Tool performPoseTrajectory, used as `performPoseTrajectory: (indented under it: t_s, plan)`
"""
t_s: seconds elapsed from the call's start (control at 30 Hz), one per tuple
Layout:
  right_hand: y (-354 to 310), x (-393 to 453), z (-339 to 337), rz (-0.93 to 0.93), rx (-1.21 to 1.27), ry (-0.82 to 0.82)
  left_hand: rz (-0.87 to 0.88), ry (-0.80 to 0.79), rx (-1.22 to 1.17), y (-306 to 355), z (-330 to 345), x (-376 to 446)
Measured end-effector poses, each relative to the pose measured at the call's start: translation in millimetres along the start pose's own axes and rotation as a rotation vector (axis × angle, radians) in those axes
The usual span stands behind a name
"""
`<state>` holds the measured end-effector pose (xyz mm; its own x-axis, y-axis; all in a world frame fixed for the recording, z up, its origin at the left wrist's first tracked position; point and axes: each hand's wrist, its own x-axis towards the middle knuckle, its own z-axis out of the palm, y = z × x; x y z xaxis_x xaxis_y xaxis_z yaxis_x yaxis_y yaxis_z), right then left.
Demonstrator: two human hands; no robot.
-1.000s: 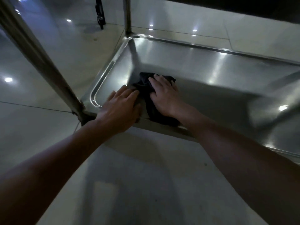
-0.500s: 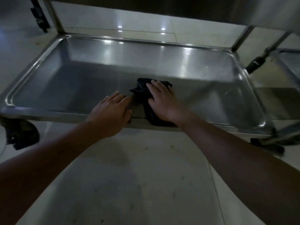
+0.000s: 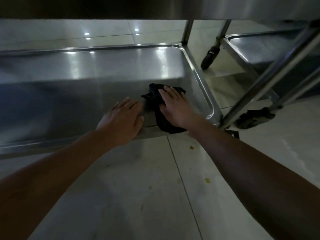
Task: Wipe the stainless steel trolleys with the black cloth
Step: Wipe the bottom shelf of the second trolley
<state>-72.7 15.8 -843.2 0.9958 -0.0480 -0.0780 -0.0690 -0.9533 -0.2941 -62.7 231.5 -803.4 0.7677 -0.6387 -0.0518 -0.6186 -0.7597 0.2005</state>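
The bottom shelf of a stainless steel trolley (image 3: 83, 70) fills the middle of the head view, low above the tiled floor. A black cloth (image 3: 162, 118) lies crumpled near the shelf's right front corner and hangs over the front rim. My right hand (image 3: 173, 106) presses flat on the cloth with straight fingers. My left hand (image 3: 123, 118) rests flat on the shelf's front edge just left of the cloth, fingers straight, holding nothing.
A second steel trolley (image 3: 256, 49) stands to the right, its slanted legs (image 3: 270, 73) and black castors (image 3: 254, 116) close to the corner. Another castor (image 3: 209, 58) sits behind. An upper shelf (image 3: 121, 7) overhangs above. Pale floor tiles (image 3: 138, 187) lie in front.
Both hands and the cloth have travelled along the shelf from its left end to its right front corner. The right hand stays flat on the cloth throughout.
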Motion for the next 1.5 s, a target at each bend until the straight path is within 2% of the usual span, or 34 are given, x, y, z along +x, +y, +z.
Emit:
performPoseTrajectory:
  t_s: [0.37, 0.73, 0.93, 1.1, 1.33, 1.5]
  plan:
    - [58, -28, -20, 0.115, -0.038, 0.073, 0.072, -0.005, -0.027, 56, 14, 25]
    - [65, -50, -23, 0.225, -0.084, 0.09, 0.14, 0.028, -0.019, 73, 8, 26]
    - [50, -64, -22, 0.295, -0.093, 0.069, 0.156, 0.042, -0.034, 64, 12, 19]
    - [33, -82, -13, 0.303, -0.086, 0.114, 0.17, 0.034, -0.061, 51, 8, 3]
    - [10, -103, 6, 0.241, -0.049, 0.203, 0.182, 0.009, -0.078, 19, 4, -20]
    - [-12, -111, 22, 0.151, -0.116, 0.235, 0.174, -0.009, -0.117, -7, 6, -39]
